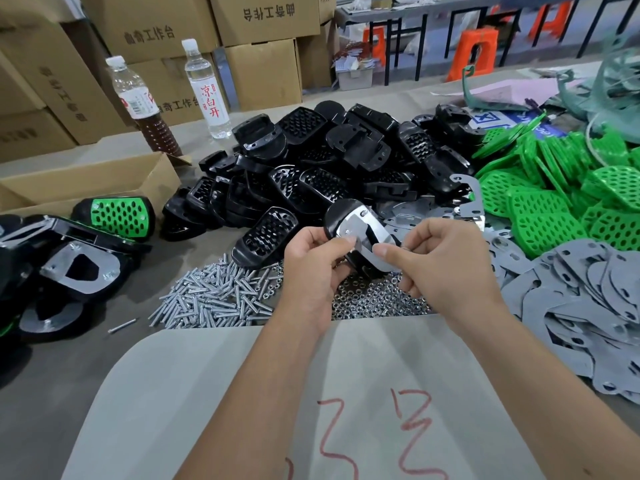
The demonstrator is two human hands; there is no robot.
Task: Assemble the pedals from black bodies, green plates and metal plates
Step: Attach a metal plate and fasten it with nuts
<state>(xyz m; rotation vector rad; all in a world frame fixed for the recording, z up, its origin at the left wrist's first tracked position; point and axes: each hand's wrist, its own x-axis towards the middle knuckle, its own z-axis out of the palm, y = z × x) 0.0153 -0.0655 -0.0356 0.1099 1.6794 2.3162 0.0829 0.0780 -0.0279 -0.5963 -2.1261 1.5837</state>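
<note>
- Both hands, left [313, 261] & right [441, 258], pinch one metal plate [367, 237] on a black body [341, 216], held up over the nuts [374, 299].
- Plate could slip sideways, so holes won't line up w/ body.
- Loose grip: it may drop into nuts.

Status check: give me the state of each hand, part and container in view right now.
left hand: grips black body
right hand: pinches metal plate
black body: held above the nuts
metal plate: lying against the body
cardboard box: open
brown-liquid bottle: capped, upright, partly full
clear bottle: capped, upright

Left hand [317, 261] and right hand [446, 258] raised, fingers curled
</note>
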